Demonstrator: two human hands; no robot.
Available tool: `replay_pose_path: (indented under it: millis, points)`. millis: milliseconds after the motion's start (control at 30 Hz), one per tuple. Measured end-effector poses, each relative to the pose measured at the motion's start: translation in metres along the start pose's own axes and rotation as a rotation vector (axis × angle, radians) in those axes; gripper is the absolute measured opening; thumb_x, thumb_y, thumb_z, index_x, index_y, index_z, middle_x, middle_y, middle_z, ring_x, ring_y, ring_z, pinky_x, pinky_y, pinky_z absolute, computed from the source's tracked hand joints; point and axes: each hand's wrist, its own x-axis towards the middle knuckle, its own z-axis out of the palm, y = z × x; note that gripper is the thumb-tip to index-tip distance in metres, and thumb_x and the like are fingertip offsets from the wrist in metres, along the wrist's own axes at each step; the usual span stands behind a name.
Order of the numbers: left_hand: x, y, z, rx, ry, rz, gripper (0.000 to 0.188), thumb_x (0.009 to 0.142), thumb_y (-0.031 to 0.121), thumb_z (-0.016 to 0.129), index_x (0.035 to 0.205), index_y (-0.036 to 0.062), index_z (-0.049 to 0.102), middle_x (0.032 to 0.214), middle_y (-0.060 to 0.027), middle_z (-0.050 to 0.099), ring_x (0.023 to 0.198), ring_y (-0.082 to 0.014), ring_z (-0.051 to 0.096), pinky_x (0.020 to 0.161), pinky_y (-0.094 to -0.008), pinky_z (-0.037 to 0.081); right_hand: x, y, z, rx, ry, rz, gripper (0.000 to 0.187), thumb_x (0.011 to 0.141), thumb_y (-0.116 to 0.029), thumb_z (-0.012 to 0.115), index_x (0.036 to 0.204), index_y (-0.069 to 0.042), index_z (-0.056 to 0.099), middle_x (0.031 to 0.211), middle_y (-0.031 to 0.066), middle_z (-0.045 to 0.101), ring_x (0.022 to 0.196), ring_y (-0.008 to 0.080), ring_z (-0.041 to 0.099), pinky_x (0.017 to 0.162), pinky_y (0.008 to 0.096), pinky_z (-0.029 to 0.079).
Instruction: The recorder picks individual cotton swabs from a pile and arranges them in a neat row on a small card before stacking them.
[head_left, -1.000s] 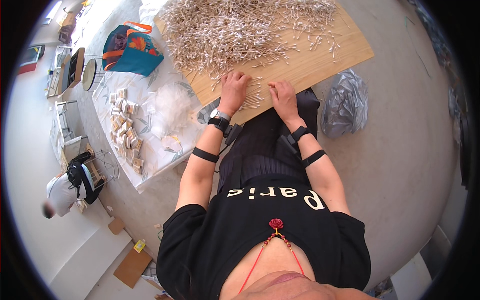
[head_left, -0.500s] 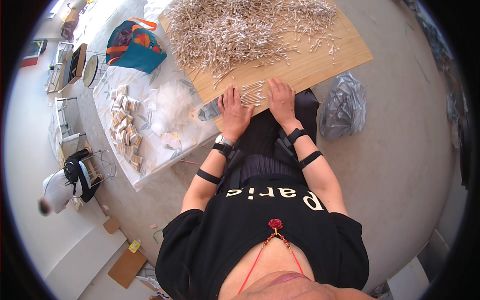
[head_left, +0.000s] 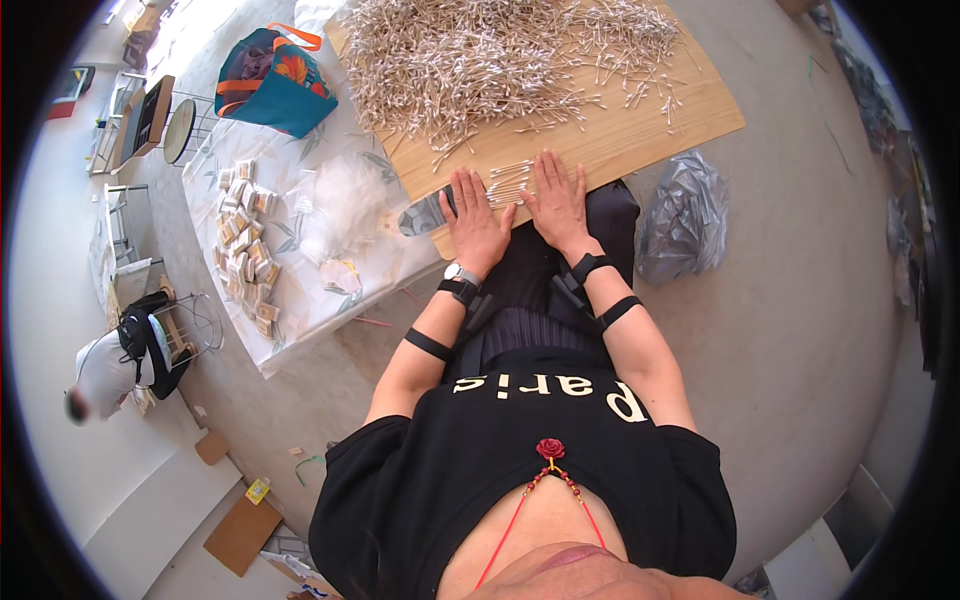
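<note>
On the near edge of a wooden board (head_left: 640,145), a small row of cotton swabs (head_left: 510,184) lies side by side between my hands. My left hand (head_left: 476,222) rests flat at the row's left end, fingers stretched out and pointing away from me. At the right end, my right hand (head_left: 558,205) also lies flat with its fingers extended. Both touch the board and seem to meet the swab tips. A large heap of loose cotton swabs (head_left: 450,80) covers the far part of the board.
Left of the board, a table with a patterned cover (head_left: 330,310) bears several small packs (head_left: 245,235) and a pile of clear plastic bags (head_left: 345,210). A teal tote bag (head_left: 285,90) stands behind them. A grey plastic bag (head_left: 685,220) sits right of my lap. Another person (head_left: 115,370) is far left.
My right hand has flattened, its fingers now straighter and its thumb spread toward the left hand. My left hand has shifted slightly right. The swab row still lies between them.
</note>
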Motion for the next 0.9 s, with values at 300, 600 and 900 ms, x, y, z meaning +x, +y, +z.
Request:
replay_pose_path:
  millis: [300,600,900]
  points:
    - [0.006,0.016,0.008,0.097,0.018,-0.025,0.095,0.102,0.058,0.052,0.160,-0.0129,0.023,0.171,-0.0306,0.016,0.162,-0.0400,0.007,0.128,-0.0579,0.000,-0.002,-0.005,0.006,0.068,-0.010,0.004,0.073,0.108,-0.050,0.045,0.164,-0.004,0.031,0.173,0.0121,0.025,0.162,0.0243,0.018,0.128,0.0613,0.005]
    - [0.018,0.007,0.006,-0.004,0.016,-0.015,0.095,0.100,0.055,0.057,0.163,-0.0067,0.021,0.173,-0.0249,0.018,0.163,-0.0366,0.009,0.127,-0.0594,0.003,-0.001,-0.006,0.007,0.043,-0.053,0.036,0.077,0.107,-0.054,0.045,0.164,-0.005,0.030,0.175,0.0111,0.021,0.163,0.0233,0.011,0.128,0.0632,0.000]
    - [0.024,0.004,0.003,-0.087,0.033,0.044,0.093,0.099,0.051,0.060,0.164,-0.0044,0.022,0.173,-0.0227,0.019,0.163,-0.0355,0.010,0.128,-0.0589,0.002,-0.001,0.003,0.005,0.116,-0.019,0.035,0.076,0.106,-0.051,0.047,0.164,-0.004,0.030,0.174,0.0128,0.023,0.163,0.0238,0.014,0.129,0.0578,0.003]
